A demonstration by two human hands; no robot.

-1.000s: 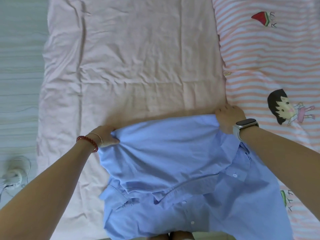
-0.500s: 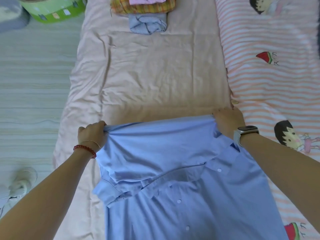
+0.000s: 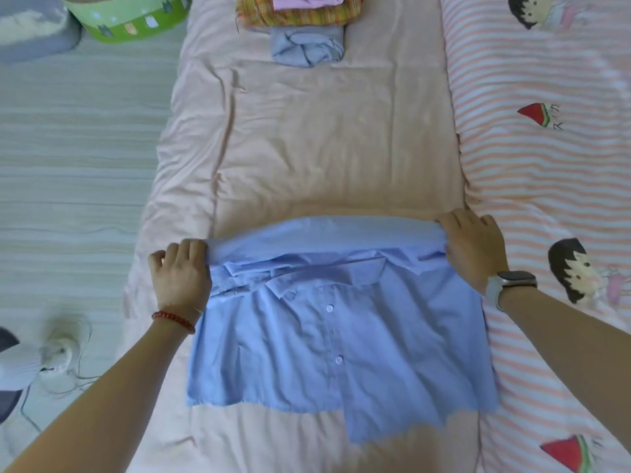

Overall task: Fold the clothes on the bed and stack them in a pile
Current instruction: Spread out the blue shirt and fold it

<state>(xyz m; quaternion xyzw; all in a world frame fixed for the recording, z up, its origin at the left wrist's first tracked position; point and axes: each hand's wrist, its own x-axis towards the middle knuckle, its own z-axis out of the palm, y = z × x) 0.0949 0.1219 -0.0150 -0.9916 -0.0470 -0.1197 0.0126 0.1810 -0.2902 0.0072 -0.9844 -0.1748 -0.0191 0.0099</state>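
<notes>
A light blue button-up shirt (image 3: 341, 322) lies front-up on the near part of the bed (image 3: 341, 148), which is covered by a plain pink sheet, the button placket running down its middle and the hem ragged-looking toward the viewer. Its far edge is folded over into a narrow band across the collar. The left hand (image 3: 181, 271), with a red bead bracelet (image 3: 173, 320) at the wrist, grips the left end of that folded band, fingers curled around the cloth. The right hand (image 3: 473, 247), wearing a smartwatch (image 3: 510, 283), grips the right end the same way, knuckles up. At the far end of the bed sits a pile of folded clothes (image 3: 300, 15): a grey-blue piece at the front, a plaid one and a pink one behind. A striped blanket (image 3: 546, 165) with cartoon prints covers the bed's right side. On the floor (image 3: 75, 148) to the left stands a green round box (image 3: 129, 18).
</notes>
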